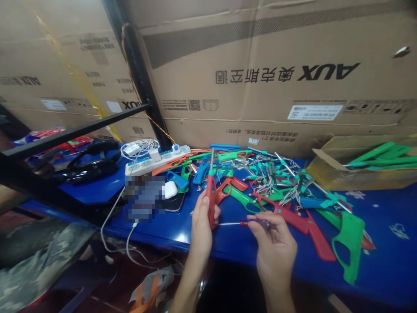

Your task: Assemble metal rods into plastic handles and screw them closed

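Note:
My left hand (202, 217) is wrapped round a red gas lighter (211, 198), held upright with its metal barrel pointing up. In my right hand (275, 239) is a screwdriver (246, 223) with a dark red, see-through handle. Its thin shaft lies level, and the tip meets the lower part of the lighter's handle; the exact contact point is too small to make out. Right of my hands lie a red lighter shell (302, 224) and a green lighter shell (350, 248). Behind them spreads a heap of metal barrels, wires and teal parts (270, 171).
A power strip (156, 161) with a coiled white cable stands at the back left. Nearer are a phone (176, 202) and a white earbud case (170, 190). An open carton (329, 169) of green shells sits at right. Large cardboard boxes (276, 104) wall the back. A black post (138, 65) rises at left.

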Demonstrator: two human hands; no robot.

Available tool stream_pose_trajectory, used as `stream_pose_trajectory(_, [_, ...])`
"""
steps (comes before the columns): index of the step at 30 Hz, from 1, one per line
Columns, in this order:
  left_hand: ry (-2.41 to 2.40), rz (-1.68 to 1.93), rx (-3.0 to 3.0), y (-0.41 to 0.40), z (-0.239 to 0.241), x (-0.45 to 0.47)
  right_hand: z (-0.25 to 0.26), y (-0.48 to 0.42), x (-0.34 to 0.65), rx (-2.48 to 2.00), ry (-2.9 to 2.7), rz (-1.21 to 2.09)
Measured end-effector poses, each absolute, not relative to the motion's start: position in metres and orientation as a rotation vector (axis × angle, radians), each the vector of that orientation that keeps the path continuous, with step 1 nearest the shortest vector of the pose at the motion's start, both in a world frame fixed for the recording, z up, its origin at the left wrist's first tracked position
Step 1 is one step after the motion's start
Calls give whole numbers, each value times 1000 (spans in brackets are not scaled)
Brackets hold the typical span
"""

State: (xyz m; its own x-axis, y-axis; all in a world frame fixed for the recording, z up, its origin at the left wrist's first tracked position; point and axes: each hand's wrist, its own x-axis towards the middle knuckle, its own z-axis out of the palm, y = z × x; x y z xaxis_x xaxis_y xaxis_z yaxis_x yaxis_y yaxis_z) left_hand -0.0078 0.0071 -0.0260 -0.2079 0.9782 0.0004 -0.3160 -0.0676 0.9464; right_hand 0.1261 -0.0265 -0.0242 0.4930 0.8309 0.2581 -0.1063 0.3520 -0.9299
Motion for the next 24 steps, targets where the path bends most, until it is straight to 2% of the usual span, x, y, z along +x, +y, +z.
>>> stream_pose_trajectory(12, [1112,1561,834,13,-29,-4,-20,-34,139,-1105,-826,556])
stream_pose_trajectory(19, [1075,1572,890,8,-26,-5,-31,-28,160,-1267,-1514,261])
stream_pose_trajectory(24, [1061,1493,973,-2,-18,-3,-44,-20,156,-1344,-1742,162])
